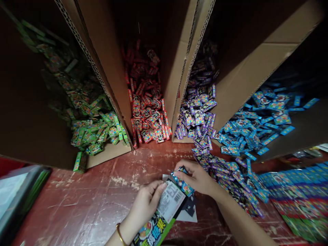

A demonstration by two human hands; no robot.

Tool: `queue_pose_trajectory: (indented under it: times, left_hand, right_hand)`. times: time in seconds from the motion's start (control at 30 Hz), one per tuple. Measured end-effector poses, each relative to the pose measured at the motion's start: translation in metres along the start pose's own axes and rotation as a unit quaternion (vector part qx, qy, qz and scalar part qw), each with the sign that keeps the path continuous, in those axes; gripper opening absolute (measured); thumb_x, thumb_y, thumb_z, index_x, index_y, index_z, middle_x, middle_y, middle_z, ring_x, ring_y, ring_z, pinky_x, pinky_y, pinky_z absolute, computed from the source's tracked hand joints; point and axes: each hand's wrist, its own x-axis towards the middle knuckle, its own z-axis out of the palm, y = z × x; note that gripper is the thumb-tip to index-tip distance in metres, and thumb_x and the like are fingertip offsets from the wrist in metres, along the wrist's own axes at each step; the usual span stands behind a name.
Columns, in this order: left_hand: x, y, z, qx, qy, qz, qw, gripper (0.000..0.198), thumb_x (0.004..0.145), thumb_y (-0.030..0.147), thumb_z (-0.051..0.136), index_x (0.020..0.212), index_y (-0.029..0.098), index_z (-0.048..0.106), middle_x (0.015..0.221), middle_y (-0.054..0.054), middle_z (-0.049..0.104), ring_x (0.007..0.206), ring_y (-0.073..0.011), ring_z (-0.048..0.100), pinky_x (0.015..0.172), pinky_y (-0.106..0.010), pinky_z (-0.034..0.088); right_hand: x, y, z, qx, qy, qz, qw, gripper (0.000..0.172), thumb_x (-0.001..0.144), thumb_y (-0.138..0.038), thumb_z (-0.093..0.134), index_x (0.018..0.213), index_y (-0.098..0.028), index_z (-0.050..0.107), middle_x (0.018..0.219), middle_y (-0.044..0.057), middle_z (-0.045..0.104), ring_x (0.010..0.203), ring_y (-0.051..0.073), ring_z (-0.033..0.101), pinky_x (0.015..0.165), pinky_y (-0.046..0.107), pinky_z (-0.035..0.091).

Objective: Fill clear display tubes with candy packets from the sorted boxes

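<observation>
My left hand point(149, 199) grips a printed candy box point(171, 201), thumb on its grey-and-white back panel with a barcode. The box is tilted, its far end towards the cartons; colourful lettering shows on the near part. My right hand point(196, 177) pinches a small blue candy packet point(185, 185) at the far end of that box. Whether the packet is partly inside the box I cannot tell. Beneath them a white sheet with dark print point(189, 215) lies on the red surface point(110, 191).
Upright cartons at the back hold heaps of green packets point(96, 131), red packets point(148, 116), purple packets point(196, 112) and blue packets point(238, 126). Purple and blue ones spill out beside my right arm. Stacked coloured boxes point(299, 194) stand at right; a blurred dark-edged object point(17, 194) lies left.
</observation>
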Motion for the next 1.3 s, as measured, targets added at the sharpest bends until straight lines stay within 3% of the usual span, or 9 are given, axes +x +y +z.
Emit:
queue_pose_trajectory:
  times: [0.27,0.47,0.6,0.77,0.87,0.97,1.03,1.17,1.3]
  left_hand:
    - [0.000,-0.004,0.008,0.011,-0.008,-0.018,1.000,0.033,0.089,0.038,0.042,0.079,0.018,0.066,0.070,-0.002,0.066,0.065,-0.0173,0.058,0.059,-0.022,0.041]
    - [0.005,-0.006,0.012,-0.012,0.001,-0.016,1.000,0.030,0.088,0.037,0.045,0.087,0.018,0.068,0.066,-0.001,0.063,0.062,-0.0161,0.055,0.057,-0.022,0.041]
    - [0.010,-0.004,0.016,-0.056,0.049,-0.018,0.997,0.032,0.088,0.039,0.045,0.094,0.017,0.067,0.071,-0.002,0.065,0.065,-0.0166,0.056,0.059,-0.022,0.042]
    - [0.011,-0.008,0.017,-0.125,0.103,-0.031,0.986,0.032,0.087,0.040,0.046,0.093,0.016,0.067,0.075,-0.003,0.067,0.070,-0.0179,0.058,0.064,-0.025,0.045]
    - [0.008,-0.017,0.016,-0.179,0.141,-0.056,0.972,0.033,0.085,0.042,0.048,0.093,0.014,0.065,0.076,-0.003,0.067,0.069,-0.0182,0.058,0.064,-0.026,0.045]
    - [0.003,-0.022,0.015,-0.221,0.148,-0.070,0.961,0.032,0.084,0.043,0.050,0.090,0.014,0.062,0.072,-0.002,0.065,0.064,-0.0163,0.056,0.060,-0.024,0.044]
    - [-0.001,-0.023,0.015,-0.235,0.139,-0.071,0.959,0.030,0.084,0.043,0.051,0.087,0.015,0.061,0.069,0.000,0.062,0.062,-0.0146,0.054,0.059,-0.023,0.043]
    - [-0.011,-0.025,0.014,-0.238,0.143,-0.083,0.957,0.030,0.084,0.045,0.052,0.084,0.016,0.059,0.064,0.003,0.057,0.058,-0.0127,0.050,0.055,-0.021,0.041]
    - [-0.016,-0.028,0.010,-0.216,0.184,-0.092,0.955,0.031,0.083,0.046,0.052,0.083,0.016,0.059,0.066,0.002,0.058,0.061,-0.0134,0.052,0.058,-0.021,0.043]
  right_hand:
    - [-0.003,0.002,0.001,-0.010,-0.027,-0.005,1.000,0.011,0.082,-0.021,0.056,0.074,-0.018,0.061,0.070,-0.001,0.059,0.066,0.012,0.055,0.062,0.023,0.042]
    - [-0.002,0.003,0.005,0.008,-0.072,-0.018,0.997,0.008,0.084,-0.019,0.053,0.086,-0.019,0.060,0.082,0.002,0.063,0.079,0.014,0.059,0.072,0.026,0.046]
    - [0.002,0.011,0.004,0.132,-0.033,0.011,0.991,0.027,0.083,-0.023,0.057,0.110,-0.021,0.050,0.109,0.007,0.064,0.098,0.016,0.061,0.083,0.030,0.049]
    - [0.003,0.010,0.004,0.092,0.022,-0.010,0.995,0.022,0.077,-0.026,0.065,0.099,-0.023,0.065,0.121,0.008,0.059,0.113,0.023,0.055,0.099,0.042,0.041]
    - [0.001,0.010,0.008,0.079,0.005,-0.013,0.997,0.011,0.076,-0.027,0.066,0.086,-0.023,0.070,0.123,0.007,0.058,0.108,0.023,0.058,0.091,0.039,0.048]
    - [0.003,0.013,0.018,0.148,0.022,0.012,0.989,0.019,0.074,-0.029,0.068,0.092,-0.022,0.066,0.120,0.008,0.059,0.100,0.020,0.062,0.079,0.033,0.053]
    - [0.005,0.015,0.025,0.175,0.019,0.016,0.984,0.022,0.075,-0.030,0.068,0.095,-0.022,0.064,0.114,0.007,0.062,0.097,0.018,0.062,0.080,0.032,0.052]
    - [0.007,0.017,0.032,0.128,-0.078,-0.020,0.988,0.010,0.075,-0.028,0.067,0.074,-0.018,0.068,0.102,0.006,0.065,0.094,0.017,0.062,0.084,0.031,0.048]
    - [0.007,0.015,0.043,0.090,-0.055,-0.018,0.994,0.013,0.078,-0.028,0.065,0.072,-0.016,0.070,0.117,0.008,0.057,0.085,0.015,0.062,0.083,0.031,0.047]
